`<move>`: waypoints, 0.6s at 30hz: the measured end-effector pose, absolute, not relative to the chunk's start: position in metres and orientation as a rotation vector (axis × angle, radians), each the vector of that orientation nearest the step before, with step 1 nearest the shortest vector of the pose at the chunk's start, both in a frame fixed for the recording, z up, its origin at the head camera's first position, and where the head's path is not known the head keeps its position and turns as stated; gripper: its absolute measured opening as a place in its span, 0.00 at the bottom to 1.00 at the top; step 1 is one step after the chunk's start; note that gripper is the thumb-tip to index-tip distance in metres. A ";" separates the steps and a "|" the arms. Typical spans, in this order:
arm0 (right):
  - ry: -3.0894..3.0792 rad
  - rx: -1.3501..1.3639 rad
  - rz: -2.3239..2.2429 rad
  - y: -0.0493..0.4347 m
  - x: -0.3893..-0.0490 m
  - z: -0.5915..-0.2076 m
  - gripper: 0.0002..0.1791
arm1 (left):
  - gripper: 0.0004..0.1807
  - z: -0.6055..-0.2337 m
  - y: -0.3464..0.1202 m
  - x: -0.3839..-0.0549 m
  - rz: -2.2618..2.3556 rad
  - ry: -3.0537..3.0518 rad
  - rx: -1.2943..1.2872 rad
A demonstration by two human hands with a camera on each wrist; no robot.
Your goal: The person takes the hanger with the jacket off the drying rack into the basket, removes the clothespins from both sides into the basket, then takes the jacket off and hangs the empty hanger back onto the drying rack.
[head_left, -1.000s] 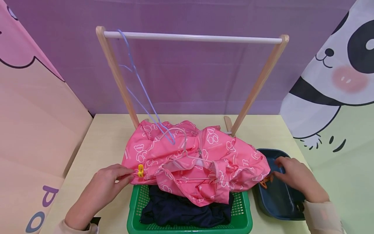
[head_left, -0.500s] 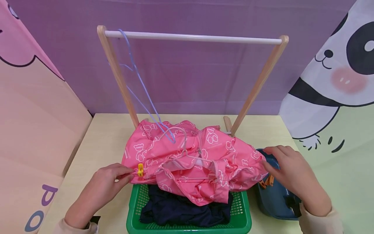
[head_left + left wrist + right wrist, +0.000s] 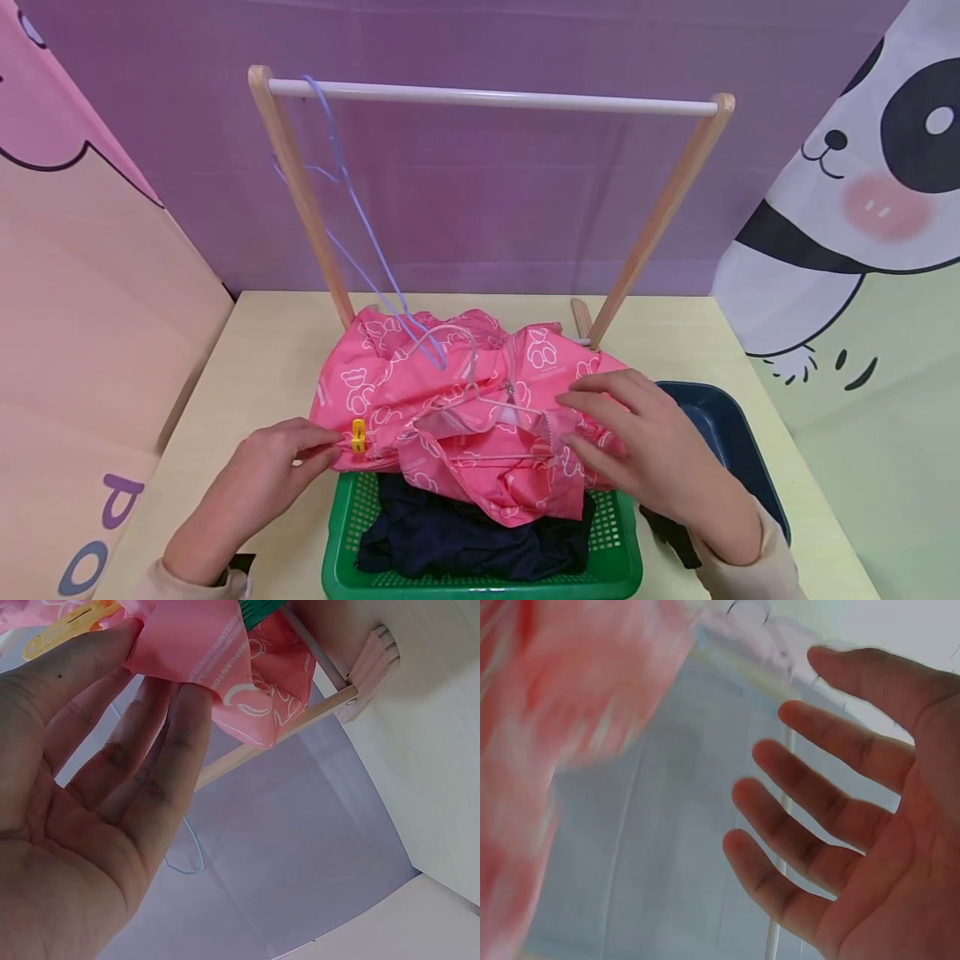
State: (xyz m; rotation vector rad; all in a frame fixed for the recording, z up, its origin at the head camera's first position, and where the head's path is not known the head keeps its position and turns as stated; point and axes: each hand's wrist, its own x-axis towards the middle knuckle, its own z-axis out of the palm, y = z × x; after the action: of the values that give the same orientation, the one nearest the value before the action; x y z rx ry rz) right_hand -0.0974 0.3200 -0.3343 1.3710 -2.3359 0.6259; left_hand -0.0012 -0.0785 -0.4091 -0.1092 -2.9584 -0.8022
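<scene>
A pink jacket (image 3: 555,350) with white bear prints lies spread over a green basket (image 3: 332,533). A pink hanger (image 3: 474,358) sits in its collar. My left hand (image 3: 273,462) pinches the jacket's left edge beside a yellow clothespin (image 3: 358,436) clipped there. In the left wrist view, thumb and fingertips hold the pink fabric (image 3: 191,645). My right hand (image 3: 648,442) hovers at the jacket's right half, fingers spread. The right wrist view shows that hand (image 3: 855,810) with nothing in it, apart from the blurred pink fabric (image 3: 600,690).
Dark navy cloth (image 3: 472,533) fills the basket. Behind stands a wooden rack with a white bar (image 3: 495,97), where a blue hanger (image 3: 360,208) hangs at the left. A dark blue tray (image 3: 750,442) lies at the right, partly hidden by my right arm.
My right hand has moved left from the blue tray to over the jacket's right half. The orange clips seen at the tray are now hidden. My left hand keeps its pinch.
</scene>
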 end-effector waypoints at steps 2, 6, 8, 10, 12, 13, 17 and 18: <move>-2.302 1.430 0.638 0.305 -0.095 -0.333 0.24 | 0.12 -0.409 -0.078 -0.001 -0.802 -2.965 -0.100; -2.285 1.510 0.628 0.275 -0.091 -0.332 0.28 | 0.12 -0.410 -0.079 -0.001 -0.803 -2.965 -0.099; -2.293 1.537 0.611 0.261 -0.090 -0.332 0.29 | 0.12 -0.410 -0.079 -0.001 -0.801 -2.960 -0.103; -2.306 1.556 0.588 0.246 -0.088 -0.333 0.28 | 0.12 -0.410 -0.079 -0.001 -0.798 -2.959 -0.105; -2.300 1.570 0.554 0.231 -0.085 -0.334 0.27 | 0.12 -0.410 -0.079 0.000 -0.801 -2.955 -0.112; -2.304 1.576 0.539 0.224 -0.083 -0.335 0.26 | 0.12 -0.410 -0.079 -0.001 -0.803 -2.956 -0.112; -2.320 1.628 0.482 0.195 -0.079 -0.337 0.23 | 0.12 -0.410 -0.079 -0.001 -0.821 -2.950 -0.116; -2.331 1.643 0.470 0.189 -0.079 -0.338 0.23 | 0.13 -0.410 -0.080 -0.001 -0.827 -2.948 -0.115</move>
State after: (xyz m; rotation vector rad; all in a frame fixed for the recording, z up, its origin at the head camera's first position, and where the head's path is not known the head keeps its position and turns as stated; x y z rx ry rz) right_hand -0.0785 0.1888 -0.3380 1.6427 -2.3313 0.4700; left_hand -0.0013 -0.0795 -0.4097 -0.1148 -2.9479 -0.8271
